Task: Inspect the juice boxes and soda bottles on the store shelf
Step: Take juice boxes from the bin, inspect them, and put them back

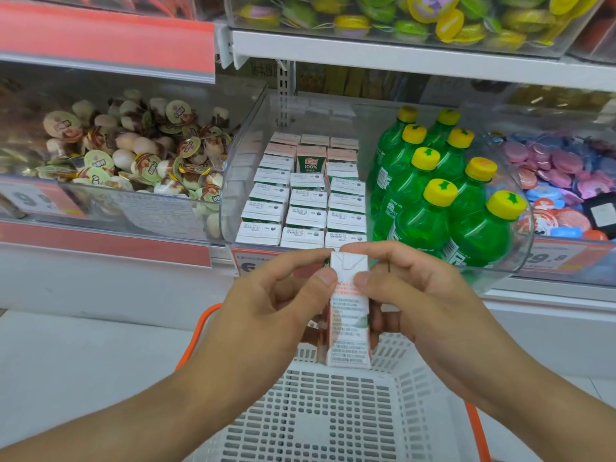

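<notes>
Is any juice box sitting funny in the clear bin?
Yes. One juice box near the back of the clear bin stands taller than the other boxes, showing its green front label while they show only white tops. Nothing looks spilled or crushed.

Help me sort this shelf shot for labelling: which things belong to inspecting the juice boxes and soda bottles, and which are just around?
Part of the job:
- juice box, held by the left hand and right hand
- stacked juice boxes in the clear bin
- green soda bottles

Just around:
- pudding cups
- white basket
- round pink and blue packs
</notes>
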